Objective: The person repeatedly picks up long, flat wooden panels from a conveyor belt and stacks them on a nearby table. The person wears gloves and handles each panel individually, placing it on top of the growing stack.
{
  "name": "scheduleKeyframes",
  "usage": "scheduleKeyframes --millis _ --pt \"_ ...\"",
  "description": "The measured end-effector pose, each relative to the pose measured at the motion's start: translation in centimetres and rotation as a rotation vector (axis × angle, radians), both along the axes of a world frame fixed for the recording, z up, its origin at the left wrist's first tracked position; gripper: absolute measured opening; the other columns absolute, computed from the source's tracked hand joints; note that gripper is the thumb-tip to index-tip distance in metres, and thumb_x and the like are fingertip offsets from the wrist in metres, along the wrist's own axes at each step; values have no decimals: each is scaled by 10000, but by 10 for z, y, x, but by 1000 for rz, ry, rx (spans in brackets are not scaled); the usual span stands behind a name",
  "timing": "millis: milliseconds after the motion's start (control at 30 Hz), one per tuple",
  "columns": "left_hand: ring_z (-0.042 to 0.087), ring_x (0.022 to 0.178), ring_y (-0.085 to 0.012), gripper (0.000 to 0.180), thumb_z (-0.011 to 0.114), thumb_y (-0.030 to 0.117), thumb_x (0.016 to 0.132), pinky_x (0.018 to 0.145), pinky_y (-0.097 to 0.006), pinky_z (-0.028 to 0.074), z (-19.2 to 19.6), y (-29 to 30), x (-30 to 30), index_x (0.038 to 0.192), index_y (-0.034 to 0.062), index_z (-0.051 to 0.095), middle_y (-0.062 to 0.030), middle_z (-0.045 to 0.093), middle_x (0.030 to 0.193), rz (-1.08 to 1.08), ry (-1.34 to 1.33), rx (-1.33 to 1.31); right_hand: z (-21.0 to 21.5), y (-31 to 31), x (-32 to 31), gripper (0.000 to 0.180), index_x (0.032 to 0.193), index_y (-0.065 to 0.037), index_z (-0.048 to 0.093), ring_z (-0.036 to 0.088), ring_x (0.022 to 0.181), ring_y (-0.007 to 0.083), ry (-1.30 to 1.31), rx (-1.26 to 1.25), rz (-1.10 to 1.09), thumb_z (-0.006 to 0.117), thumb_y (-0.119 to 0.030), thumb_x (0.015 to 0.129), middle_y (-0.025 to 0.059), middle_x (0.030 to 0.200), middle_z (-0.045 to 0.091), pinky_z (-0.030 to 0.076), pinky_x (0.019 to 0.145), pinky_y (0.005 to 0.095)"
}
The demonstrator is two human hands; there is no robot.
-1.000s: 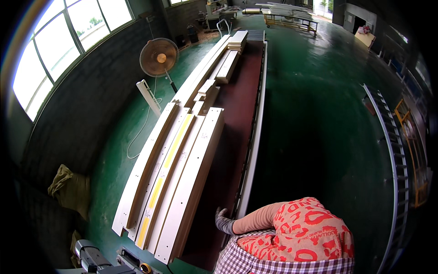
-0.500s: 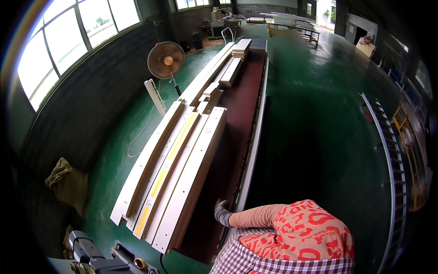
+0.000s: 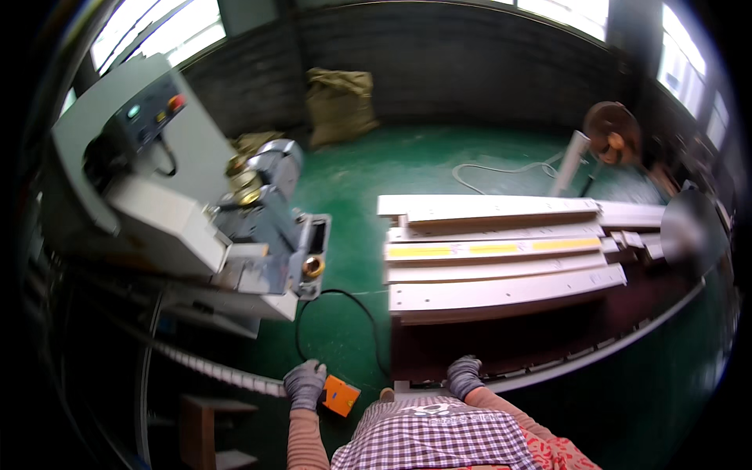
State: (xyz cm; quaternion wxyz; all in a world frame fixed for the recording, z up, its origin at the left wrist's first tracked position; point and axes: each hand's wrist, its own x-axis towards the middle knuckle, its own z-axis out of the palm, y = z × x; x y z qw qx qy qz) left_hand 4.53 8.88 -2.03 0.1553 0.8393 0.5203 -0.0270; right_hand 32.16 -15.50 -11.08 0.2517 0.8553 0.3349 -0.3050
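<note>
My left hand point(image 3: 304, 384), gloved grey, rests fingers curled on a small orange box point(image 3: 340, 395); clamped or not, can't tell. Right hand point(image 3: 464, 376) sits fingers together on the dark tabletop point(image 3: 501, 341) edge. Long white wooden boards point(image 3: 501, 266) lie stacked, none in the grey machine point(image 3: 196, 211) yet, so feeding looks unstarted.

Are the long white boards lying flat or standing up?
Lying flat. The long white boards rest side by side with their broad faces up on the dark table. The right hand is on the table's near edge.

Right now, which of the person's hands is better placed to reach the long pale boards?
The right hand, probably. It rests at the near edge of the dark table bearing the long pale boards; the left hand is off beside the orange box.
</note>
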Motion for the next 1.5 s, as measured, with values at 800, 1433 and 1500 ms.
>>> scheduleKeyframes --millis 800,1433,1500 --pt "656 805 -330 241 601 322 879 752 -467 521 -21 -30 -13 951 117 702 -140 679 817 200 -412 430 -29 68 -9 307 1130 -218 742 680 1036 266 -109 -539 618 651 -342 864 -1 1152 710 523 741 572" --pt "652 767 -334 175 614 286 855 738 -486 502 -15 -31 -13 872 124 675 -124 676 766 187 -422 439 -27 74 -18 311 1144 -212 734 681 1037 269 -81 -580 676 634 -337 877 4 1172 702 529 749 577" --pt "652 763 -332 171 615 286 852 734 -486 502 -16 -31 -14 854 123 667 -124 674 762 192 -411 445 -26 74 -18 312 1146 -212 733 682 1037 269 -84 -580 684 633 -337 878 5 1174 701 530 750 577"
